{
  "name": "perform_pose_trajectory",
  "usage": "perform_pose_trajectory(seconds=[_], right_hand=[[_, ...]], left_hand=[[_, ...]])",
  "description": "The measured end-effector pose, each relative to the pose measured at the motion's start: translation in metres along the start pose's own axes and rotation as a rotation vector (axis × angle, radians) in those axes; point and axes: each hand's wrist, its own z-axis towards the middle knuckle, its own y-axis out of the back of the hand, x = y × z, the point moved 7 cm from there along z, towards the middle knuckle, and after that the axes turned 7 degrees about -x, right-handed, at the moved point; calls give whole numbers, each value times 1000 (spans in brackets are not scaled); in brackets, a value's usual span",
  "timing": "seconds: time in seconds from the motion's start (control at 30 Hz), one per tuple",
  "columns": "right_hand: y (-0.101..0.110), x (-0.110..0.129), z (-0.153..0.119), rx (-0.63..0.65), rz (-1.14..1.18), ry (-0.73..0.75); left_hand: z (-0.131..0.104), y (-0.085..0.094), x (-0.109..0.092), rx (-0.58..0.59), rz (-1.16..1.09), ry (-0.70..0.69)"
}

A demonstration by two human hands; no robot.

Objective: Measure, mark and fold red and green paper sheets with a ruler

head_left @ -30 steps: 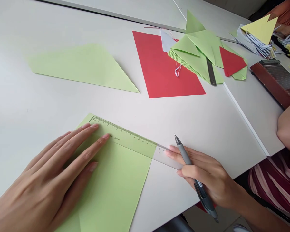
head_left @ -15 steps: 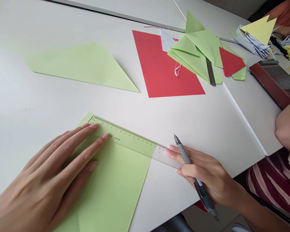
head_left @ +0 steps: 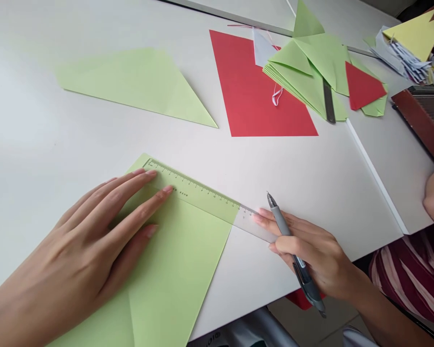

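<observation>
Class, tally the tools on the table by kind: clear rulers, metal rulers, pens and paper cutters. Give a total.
Clear ruler: 1
Metal ruler: 1
Pen, in the right hand: 1
Paper cutter: 1
Total: 4

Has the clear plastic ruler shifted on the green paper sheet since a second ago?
No. The clear plastic ruler lies along the same top edge of the green paper sheet, overhanging its right corner as before; only the camera view shifted.

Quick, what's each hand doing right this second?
Left hand: open, flat, fingers pressing the clear ruler onto the green paper.
Right hand: closed around a grey pen, fingertips touching the ruler's end.
</observation>
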Motion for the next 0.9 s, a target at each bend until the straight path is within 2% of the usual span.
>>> perform_pose_trajectory(seconds=[0.1, 0.33, 0.67, 0.9], right_hand=[[0, -1, 0, 7, 9, -19], [0, 2, 5, -32, -11, -2], [-1, 0, 3, -8, 15, -23], [0, 1, 5, -31, -6, -8]], left_hand=[[0, 0, -7, 10, 24, -86], [-1, -4, -7, 27, 16, -142], [0, -5, -7, 12, -18, -145], [-4, -7, -9, 94, 45, -157]])
